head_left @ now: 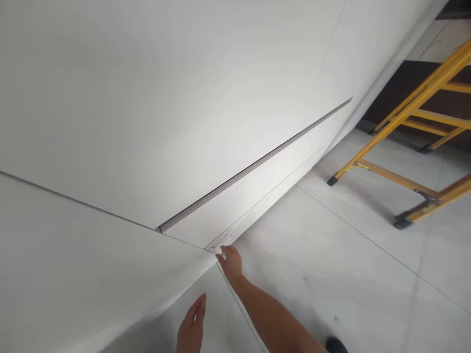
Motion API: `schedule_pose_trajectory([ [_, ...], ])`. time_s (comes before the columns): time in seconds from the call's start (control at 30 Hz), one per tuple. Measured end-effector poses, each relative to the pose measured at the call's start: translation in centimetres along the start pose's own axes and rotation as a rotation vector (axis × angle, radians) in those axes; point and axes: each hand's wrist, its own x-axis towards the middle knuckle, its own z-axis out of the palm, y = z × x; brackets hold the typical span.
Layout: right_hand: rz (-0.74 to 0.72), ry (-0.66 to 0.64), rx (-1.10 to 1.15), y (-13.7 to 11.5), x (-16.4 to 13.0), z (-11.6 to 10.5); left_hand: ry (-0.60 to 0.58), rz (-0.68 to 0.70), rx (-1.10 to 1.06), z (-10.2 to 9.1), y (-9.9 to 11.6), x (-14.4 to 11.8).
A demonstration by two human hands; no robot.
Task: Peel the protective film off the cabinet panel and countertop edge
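Observation:
My right hand [230, 263] reaches to the foot of a white wall panel [235, 196], at the lower corner of a narrow bottom strip [257, 208]. Its thumb and fingertips are curled toward each other at the strip's end. Something small and pale may lie between them, but I cannot make it out. Lower and to the left, my left hand [191, 324] hovers near the wall's base, fingers stretched forward and thumb alongside; nothing shows in it. Dark scuffs or pencil-like marks dot the strip close to my right hand.
A long grey-edged ledge [257, 164] crosses the panel diagonally above the strip. To the right, a yellow stepladder [390, 117] with black feet stands on the pale, jointed floor [353, 264]. A dark shoe tip [335, 344] shows at the bottom edge.

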Motion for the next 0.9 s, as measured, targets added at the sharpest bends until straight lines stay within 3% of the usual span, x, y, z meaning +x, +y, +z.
schedule_pose_trajectory([
  [0.13,-0.38,0.174,-0.024,2.8,2.0,3.3,0.225,0.109,-0.365,4.3,4.0,6.2],
  [0.2,-0.482,0.234,-0.038,3.5,2.3,3.9,0.353,0.19,-0.505,6.0,5.3,7.7],
  [0.3,-0.555,0.26,-0.05,3.5,3.0,3.8,0.448,0.199,-0.799,8.3,6.5,8.9],
  [0.5,-0.414,0.253,-0.047,3.0,3.6,3.4,0.564,0.175,-0.967,10.3,8.2,9.5],
  [0.63,-0.365,0.175,0.105,3.8,2.4,2.7,0.634,0.153,-0.977,10.6,8.7,10.3],
  [0.77,-0.326,0.073,0.239,3.9,1.5,-0.4,0.691,0.158,-1.005,11.3,8.9,11.0],
  [0.9,-0.351,0.048,0.227,2.0,2.1,-3.5,0.722,0.185,-1.023,12.1,8.8,11.1],
])
